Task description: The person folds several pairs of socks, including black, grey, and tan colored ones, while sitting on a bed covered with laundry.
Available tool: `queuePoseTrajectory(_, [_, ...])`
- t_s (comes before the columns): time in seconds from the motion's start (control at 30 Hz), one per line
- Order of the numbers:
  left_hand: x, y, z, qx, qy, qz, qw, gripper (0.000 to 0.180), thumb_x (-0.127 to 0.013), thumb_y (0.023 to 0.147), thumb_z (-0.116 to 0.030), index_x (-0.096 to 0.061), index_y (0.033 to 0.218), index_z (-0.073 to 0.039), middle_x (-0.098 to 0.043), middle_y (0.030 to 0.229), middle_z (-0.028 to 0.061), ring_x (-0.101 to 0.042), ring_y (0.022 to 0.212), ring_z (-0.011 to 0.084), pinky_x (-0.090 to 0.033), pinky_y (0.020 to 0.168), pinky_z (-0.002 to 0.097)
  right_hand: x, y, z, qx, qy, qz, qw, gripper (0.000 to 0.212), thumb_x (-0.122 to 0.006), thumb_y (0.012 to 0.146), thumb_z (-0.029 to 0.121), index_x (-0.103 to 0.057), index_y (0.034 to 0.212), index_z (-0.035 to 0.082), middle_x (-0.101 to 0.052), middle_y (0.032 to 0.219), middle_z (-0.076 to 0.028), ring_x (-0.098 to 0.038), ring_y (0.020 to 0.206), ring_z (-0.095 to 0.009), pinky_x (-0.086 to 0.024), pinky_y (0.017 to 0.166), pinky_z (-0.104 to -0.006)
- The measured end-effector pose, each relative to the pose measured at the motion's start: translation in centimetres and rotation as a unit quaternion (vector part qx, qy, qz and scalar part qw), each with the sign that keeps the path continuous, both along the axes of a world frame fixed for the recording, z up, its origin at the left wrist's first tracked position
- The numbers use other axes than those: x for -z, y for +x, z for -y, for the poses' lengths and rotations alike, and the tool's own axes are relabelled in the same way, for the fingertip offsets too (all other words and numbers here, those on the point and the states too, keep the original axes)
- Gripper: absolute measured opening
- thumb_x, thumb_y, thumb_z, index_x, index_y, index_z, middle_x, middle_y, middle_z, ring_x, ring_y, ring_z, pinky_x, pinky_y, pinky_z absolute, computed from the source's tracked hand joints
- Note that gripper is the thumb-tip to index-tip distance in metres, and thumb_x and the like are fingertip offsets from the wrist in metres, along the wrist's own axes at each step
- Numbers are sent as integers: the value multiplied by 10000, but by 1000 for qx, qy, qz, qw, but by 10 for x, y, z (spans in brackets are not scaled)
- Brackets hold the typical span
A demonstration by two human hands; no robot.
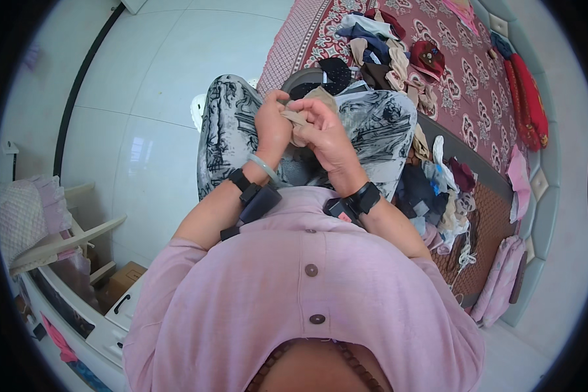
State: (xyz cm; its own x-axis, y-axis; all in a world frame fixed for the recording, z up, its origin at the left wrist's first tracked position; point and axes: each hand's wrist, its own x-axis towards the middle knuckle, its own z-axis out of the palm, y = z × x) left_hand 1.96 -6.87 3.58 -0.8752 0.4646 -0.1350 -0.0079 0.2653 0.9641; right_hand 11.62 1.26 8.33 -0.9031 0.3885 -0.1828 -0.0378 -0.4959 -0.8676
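Head view first, and we start at the fingers [305,112]: ours are pinched together on a small beige sock [298,118], thumbs and fingertips meeting right at its edge, so both hands are closed on the one piece of cloth. It sits between the hands, above our lap and over the patterned grey trousers [232,124].

To do this fold or roll well, we judge it best to keep the grip short and close to the edge, hold the fabric taut between the two pinches, and work it in small turns so that it does not bunch.

Moving outward: our left hand [272,127] stands knuckles-up, wrist bent in toward the middle, a pale bangle [262,167] and a black wrist strap [240,179] below it. Our right hand [326,134] curls over from the other side, its own black wrist strap [364,198] at the cuff. Both forearms rise from the pink shirt [307,287] and converge in a narrow V, elbows tucked.

Beyond the knees, a heap of clothes [379,55] lies on the red patterned bed [464,78], and more garments [438,189] are piled at our right.
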Motion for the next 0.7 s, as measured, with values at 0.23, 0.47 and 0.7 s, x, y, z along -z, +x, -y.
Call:
queuePoseTrajectory(0.23, [-19, 13, -5, 26, 228, -40, 972, 419, -597, 820, 112, -487, 1209, 3, -600, 1008, 67, -595, 868, 112, -496, 775, 235, 26, -16, -7, 177, 245, 142, 943, 234, -626, 766, -72, -581, 976, 18, -541, 756, 10, -495, 693, -60, -408, 608, -216])
queuePoseTrajectory(0.47, [-26, 11, 1, 160, 360, 291, 872, 471, -554, 853, 80, -441, 1302, -3, -596, 1000, 52, -587, 932, 117, -471, 831, 243, 52, -19, -31, 298, 362, 129, 874, 264, -559, 722, -125, -581, 950, 7, -547, 768, -7, -510, 717, -94, -437, 646, -244])
queuePoseTrajectory(0.7, [-6, 8, -8, 135, 143, -7, 980, 459, -631, 762, 47, -553, 1209, -24, -559, 822, 2, -542, 738, 100, -453, 691, 235, 42, -11, -23, 203, 265, 100, 937, 309, -508, 737, -168, -580, 985, 2, -617, 842, -39, -573, 763, -97, -466, 675, -233])
